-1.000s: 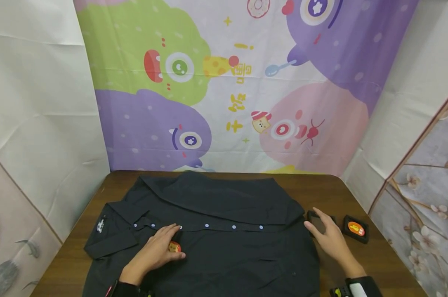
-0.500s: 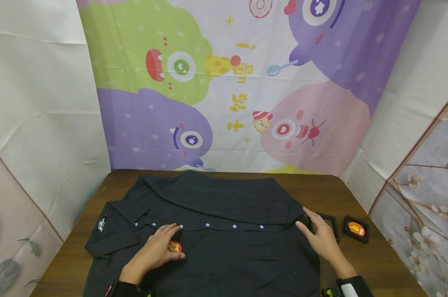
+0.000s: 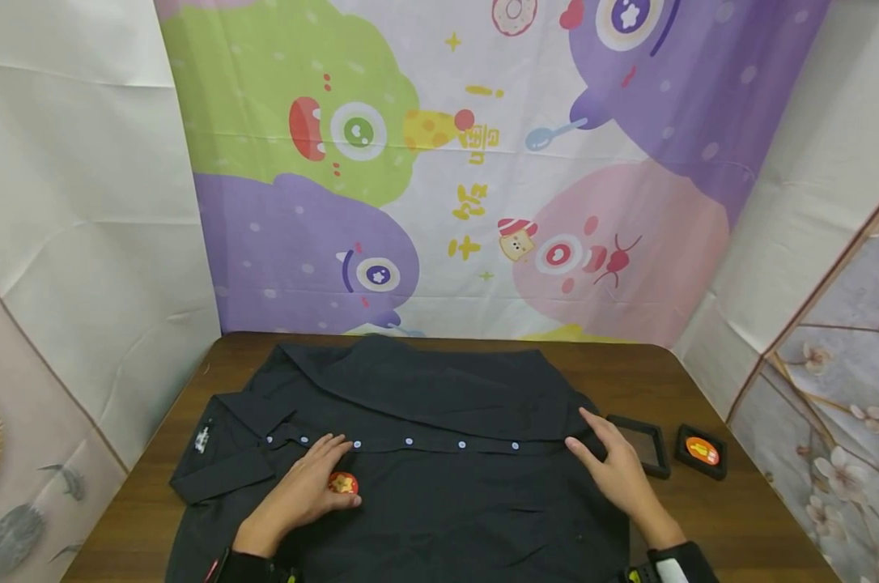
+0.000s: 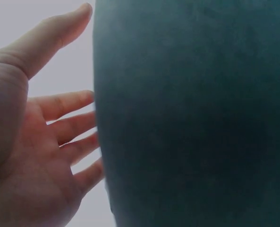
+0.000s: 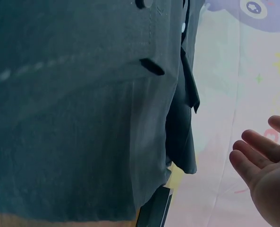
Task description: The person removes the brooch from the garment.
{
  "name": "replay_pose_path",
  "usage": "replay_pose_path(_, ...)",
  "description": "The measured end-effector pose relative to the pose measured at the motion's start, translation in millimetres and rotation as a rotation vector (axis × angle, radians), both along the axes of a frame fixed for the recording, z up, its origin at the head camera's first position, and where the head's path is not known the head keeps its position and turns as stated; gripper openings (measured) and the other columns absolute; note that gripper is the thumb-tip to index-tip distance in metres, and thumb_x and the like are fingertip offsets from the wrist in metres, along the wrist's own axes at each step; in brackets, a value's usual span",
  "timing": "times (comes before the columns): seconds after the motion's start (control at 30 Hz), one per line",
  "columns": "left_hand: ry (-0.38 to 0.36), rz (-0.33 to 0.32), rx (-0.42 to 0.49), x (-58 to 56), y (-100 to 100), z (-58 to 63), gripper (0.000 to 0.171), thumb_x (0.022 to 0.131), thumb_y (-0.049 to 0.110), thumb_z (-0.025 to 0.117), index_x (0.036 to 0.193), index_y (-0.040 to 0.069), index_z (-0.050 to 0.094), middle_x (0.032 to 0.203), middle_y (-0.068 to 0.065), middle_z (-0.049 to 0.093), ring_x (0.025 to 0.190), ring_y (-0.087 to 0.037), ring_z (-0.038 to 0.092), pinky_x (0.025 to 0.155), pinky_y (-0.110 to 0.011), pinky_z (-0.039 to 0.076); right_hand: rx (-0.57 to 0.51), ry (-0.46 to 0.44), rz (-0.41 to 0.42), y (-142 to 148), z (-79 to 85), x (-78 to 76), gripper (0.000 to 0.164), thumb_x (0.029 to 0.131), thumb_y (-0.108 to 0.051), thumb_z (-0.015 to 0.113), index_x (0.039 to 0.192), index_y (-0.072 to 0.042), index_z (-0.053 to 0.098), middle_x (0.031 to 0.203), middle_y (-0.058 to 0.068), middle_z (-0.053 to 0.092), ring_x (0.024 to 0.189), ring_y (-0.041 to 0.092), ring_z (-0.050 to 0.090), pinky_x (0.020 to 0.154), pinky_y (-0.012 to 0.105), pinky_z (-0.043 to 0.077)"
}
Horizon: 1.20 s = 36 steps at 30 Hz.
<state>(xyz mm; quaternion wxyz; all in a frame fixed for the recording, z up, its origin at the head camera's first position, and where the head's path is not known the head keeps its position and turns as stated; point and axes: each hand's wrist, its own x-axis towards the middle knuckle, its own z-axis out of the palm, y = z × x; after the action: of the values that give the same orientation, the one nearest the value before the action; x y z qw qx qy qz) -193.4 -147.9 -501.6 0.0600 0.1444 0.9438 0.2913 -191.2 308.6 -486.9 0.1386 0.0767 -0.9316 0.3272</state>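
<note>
A black button-up shirt (image 3: 439, 502) lies spread on the brown table, with a row of pale buttons across it. On the shirt, a small round red badge with a yellowish figure (image 3: 343, 483) shows between the thumb and fingers of my left hand (image 3: 301, 490), which lies over the cloth with its fingertips near the buttons. In the left wrist view the fingers (image 4: 66, 105) are extended and the palm holds nothing. My right hand (image 3: 617, 470) is over the shirt's right side, thumb and fingers apart. In the right wrist view its fingers reach out with nothing in them.
Right of the shirt lies a black frame (image 3: 658, 471), and beside it a black case with an orange-red oval badge (image 3: 702, 451). A printed cartoon cloth (image 3: 447, 300) hangs behind the table (image 3: 745, 526). A folded sleeve (image 3: 228, 478) lies at the left.
My right hand has moved left from over the black frame to the shirt's right side, uncovering the frame. My left hand and the badge beside it stay put.
</note>
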Motion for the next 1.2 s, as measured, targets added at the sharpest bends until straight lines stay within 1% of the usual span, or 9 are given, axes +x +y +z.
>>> replay_pose_path(0.2,-0.013,0.0,-0.002,1.1,-0.3,0.7,0.081,0.072,0.036,0.085,0.137,0.003,0.052,0.146,-0.022,0.046,0.139,-0.043,0.037,0.105,-0.067,0.033,0.009,-0.018,0.023,-4.2,-0.6,-0.4,0.061,0.095,-0.032,0.063,0.145,-0.003,0.044,0.144,0.026,0.047,0.132,0.05,0.043,0.102,0.067,0.035)
replay_pose_path(0.43,-0.036,-0.005,0.006,1.0,-0.7,1.2,0.082,0.072,0.035,0.085,0.139,0.001,0.05,0.146,-0.023,0.046,0.139,-0.041,0.038,0.109,-0.059,0.034,0.029,-0.017,0.049,-7.4,1.1,-1.5,0.062,0.094,-0.032,0.064,0.146,-0.004,0.043,0.144,0.025,0.046,0.132,0.048,0.043,0.102,0.067,0.036)
replay_pose_path(0.63,-0.013,-0.013,0.007,1.2,-0.8,2.0,0.081,0.072,0.034,0.085,0.137,0.0,0.051,0.143,-0.025,0.047,0.135,-0.044,0.041,0.107,-0.062,0.034,0.042,-0.021,0.075,-12.1,3.5,-0.3,0.062,0.094,-0.032,0.064,0.145,-0.004,0.044,0.144,0.025,0.046,0.132,0.049,0.044,0.101,0.067,0.037)
replay_pose_path(0.8,-0.023,-0.013,0.001,1.0,-1.2,3.1,0.081,0.072,0.035,0.085,0.138,0.002,0.051,0.144,-0.025,0.047,0.135,-0.045,0.04,0.104,-0.066,0.034,0.062,-0.015,0.068,-16.9,9.0,-1.0,0.06,0.094,-0.032,0.064,0.144,-0.005,0.046,0.143,0.025,0.048,0.131,0.048,0.045,0.101,0.067,0.037)
replay_pose_path(0.97,-0.031,-0.005,-0.003,0.6,-3.7,3.2,0.081,0.072,0.035,0.085,0.138,0.002,0.051,0.144,-0.024,0.047,0.135,-0.044,0.041,0.104,-0.066,0.034,0.077,-0.023,0.091,-22.6,13.4,-3.0,0.059,0.094,-0.033,0.064,0.144,-0.007,0.047,0.143,0.025,0.048,0.131,0.048,0.046,0.1,0.067,0.038)
replay_pose_path(1.1,-0.018,-0.006,-0.013,0.4,-4.4,3.4,0.081,0.072,0.035,0.085,0.137,0.002,0.052,0.143,-0.024,0.048,0.134,-0.044,0.042,0.103,-0.066,0.035,0.079,-0.026,0.114,-25.5,13.0,-5.1,0.059,0.094,-0.033,0.064,0.144,-0.007,0.047,0.142,0.025,0.049,0.13,0.048,0.047,0.1,0.066,0.039)
replay_pose_path(1.2,-0.017,-0.002,-0.016,0.9,-5.0,4.4,0.081,0.072,0.036,0.085,0.137,0.003,0.051,0.143,-0.024,0.048,0.134,-0.044,0.042,0.102,-0.067,0.036,0.089,-0.023,0.111,-26.1,15.8,-7.4,0.059,0.094,-0.033,0.064,0.144,-0.006,0.047,0.142,0.025,0.049,0.129,0.047,0.048,0.099,0.066,0.04)
